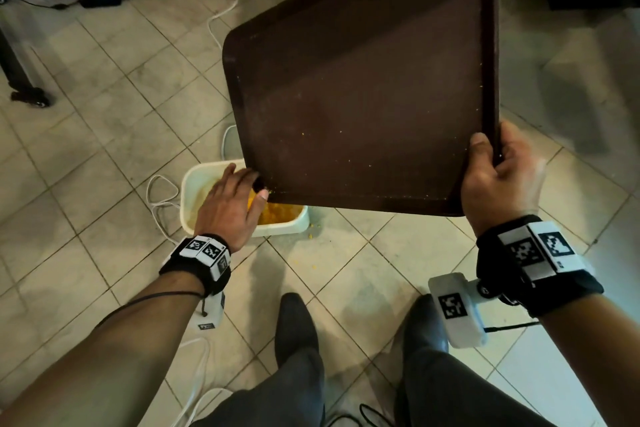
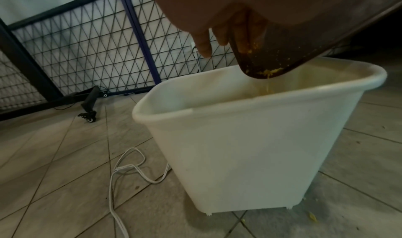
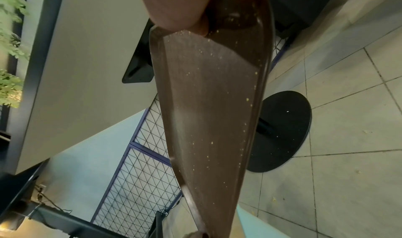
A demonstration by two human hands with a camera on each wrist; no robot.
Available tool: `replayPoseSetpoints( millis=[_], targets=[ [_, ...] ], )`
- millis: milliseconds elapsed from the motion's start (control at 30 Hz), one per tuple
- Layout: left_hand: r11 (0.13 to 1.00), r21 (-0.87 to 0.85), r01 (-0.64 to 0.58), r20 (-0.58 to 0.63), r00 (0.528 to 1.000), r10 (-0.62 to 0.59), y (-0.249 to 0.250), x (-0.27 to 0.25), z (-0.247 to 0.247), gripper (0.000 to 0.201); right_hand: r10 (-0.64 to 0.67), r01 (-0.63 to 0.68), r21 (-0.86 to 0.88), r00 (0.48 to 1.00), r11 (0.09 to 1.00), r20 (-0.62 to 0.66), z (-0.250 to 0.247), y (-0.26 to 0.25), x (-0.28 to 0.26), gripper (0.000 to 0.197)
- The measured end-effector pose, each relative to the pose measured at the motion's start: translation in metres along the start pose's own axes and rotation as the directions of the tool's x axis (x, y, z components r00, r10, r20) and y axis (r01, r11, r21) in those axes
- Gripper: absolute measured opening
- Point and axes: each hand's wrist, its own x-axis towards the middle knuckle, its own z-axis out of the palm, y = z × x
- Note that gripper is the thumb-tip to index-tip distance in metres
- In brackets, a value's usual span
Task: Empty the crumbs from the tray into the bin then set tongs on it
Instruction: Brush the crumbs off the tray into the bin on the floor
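right grip (image 1: 498, 180) on tray (image 1: 363, 97) corner

The light is dim and even; soft shadows lie on the floor tiles (image 1: 104, 156). The wide lenses bend the edges. In the wrist views the left hand (image 2: 191, 9) and right hand (image 3: 172, 4) are blurred.

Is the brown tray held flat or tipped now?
Tipped. The tray slopes down to the white bin, crumbs falling from its low corner.
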Motion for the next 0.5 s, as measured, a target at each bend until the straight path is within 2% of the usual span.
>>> replayPoseSetpoints(
  millis=[100, 200, 267, 400, 433, 500],
  targets=[
    [0.999, 0.025, 0.023, 0.108, 0.994, -0.026, 0.005, 0.003, 0.006, 0.067, -0.012, 0.012, 0.011, 1.000, 1.000, -0.011, 0.001, -0.001, 0.000, 0.018],
    [0.996, 0.072, -0.051, 0.201, 0.979, 0.035, 0.006, -0.002, 0.014, 0.078, -0.023, 0.024, 0.020, 1.000, 1.000, -0.020, 0.001, -0.003, 0.000, 0.019],
    [0.994, 0.084, -0.063, 0.187, 0.981, 0.046, 0.005, -0.007, 0.016, 0.074, -0.015, 0.015, 0.019, 1.000, 1.000, -0.013, 0.000, -0.002, -0.001, 0.018],
    [0.998, 0.033, 0.044, 0.048, 0.998, -0.046, 0.013, -0.009, 0.008, 0.049, 0.012, -0.011, -0.017, 1.000, 1.000, 0.025, 0.000, 0.001, -0.004, 0.016],
    [0.999, 0.015, 0.029, 0.030, 0.999, -0.030, 0.016, -0.009, 0.007, 0.050, 0.015, -0.015, -0.015, 1.000, 1.000, 0.026, 0.000, 0.000, -0.004, 0.016],
    [0.999, 0.008, -0.052, 0.067, 0.996, 0.051, 0.020, -0.010, 0.011, 0.057, 0.017, -0.017, -0.003, 1.000, 1.000, 0.023, 0.001, -0.002, -0.003, 0.016]
  ],
)
